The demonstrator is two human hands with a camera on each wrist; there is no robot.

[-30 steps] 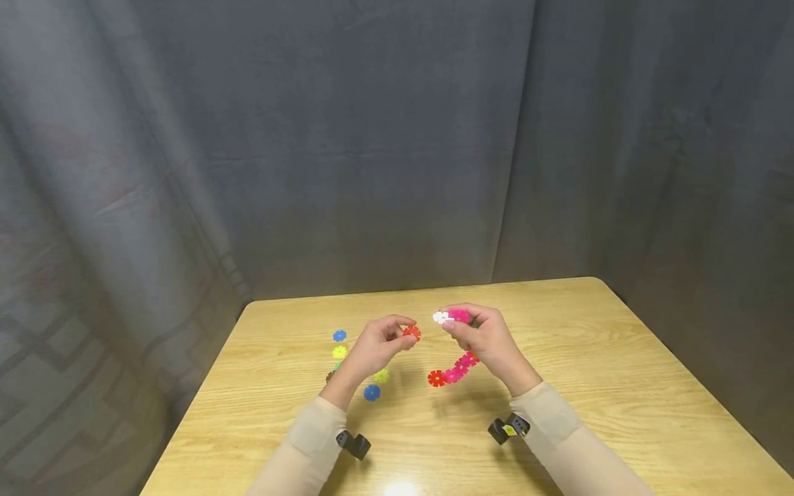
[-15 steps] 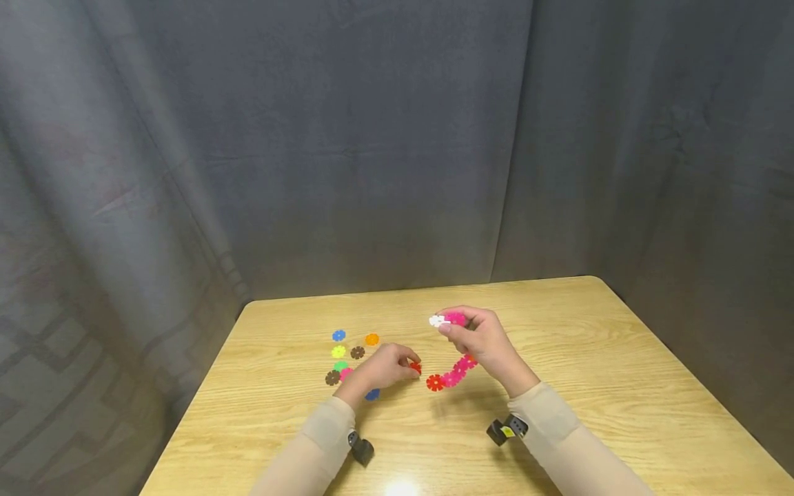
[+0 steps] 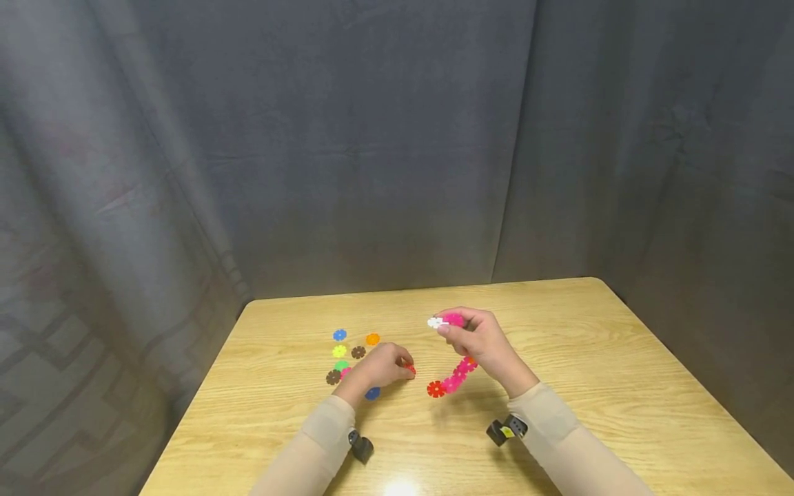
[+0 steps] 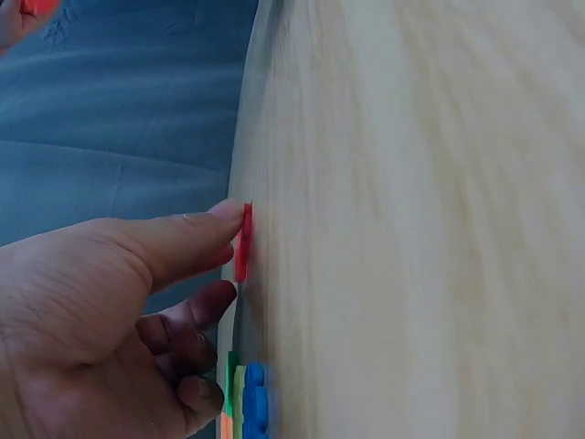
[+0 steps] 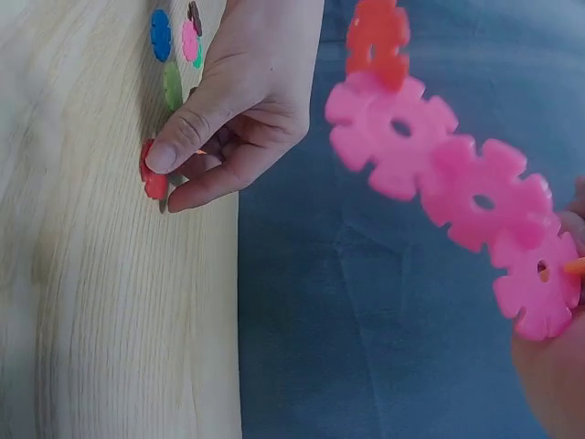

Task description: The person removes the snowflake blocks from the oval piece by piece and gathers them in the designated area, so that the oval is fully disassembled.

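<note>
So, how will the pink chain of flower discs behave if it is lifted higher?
The pink chain, held by the right hand, hangs in a curve, so its joints probably flex. The discs look like thin plastic, likely light. The red end disc may swing or detach.

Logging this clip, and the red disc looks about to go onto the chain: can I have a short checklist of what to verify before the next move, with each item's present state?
1. Left hand has the loose red disc: ok, thumb presses it at the table surface.
2. Red disc lifted off the table: not ok, it touches the wood.
3. Right hand holds the chain: ok, pinched near its white end piece.
4. Chain hangs free: ok, its lower red piece dangles.
5. Which slot of the disc is free: cannot tell.
6. Spare discs apart from the chain: ok.
</note>
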